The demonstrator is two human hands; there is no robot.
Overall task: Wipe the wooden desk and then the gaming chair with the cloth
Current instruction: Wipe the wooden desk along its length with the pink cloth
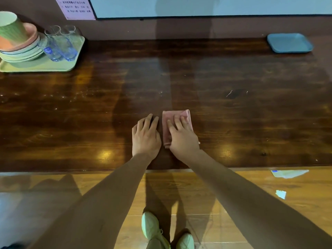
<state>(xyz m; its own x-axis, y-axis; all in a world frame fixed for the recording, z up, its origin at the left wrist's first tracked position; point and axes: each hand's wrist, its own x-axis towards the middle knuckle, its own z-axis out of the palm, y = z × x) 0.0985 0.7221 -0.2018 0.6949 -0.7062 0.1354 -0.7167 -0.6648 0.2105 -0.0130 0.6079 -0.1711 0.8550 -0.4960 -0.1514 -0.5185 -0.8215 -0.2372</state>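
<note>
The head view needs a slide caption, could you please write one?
Right hand presses folded pink cloth on wooden desk, left hand beside it.

pink cloth (177, 123), dark brown desk (233, 114)

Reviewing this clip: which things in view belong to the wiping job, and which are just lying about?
Job:
pink cloth, pressed flat under the right hand
wooden desk
left hand, resting on the desk beside the cloth
(gaming chair not in view)

Lying about:
green tray holding stacked plates, a cup and glasses
blue tray, far right
</note>
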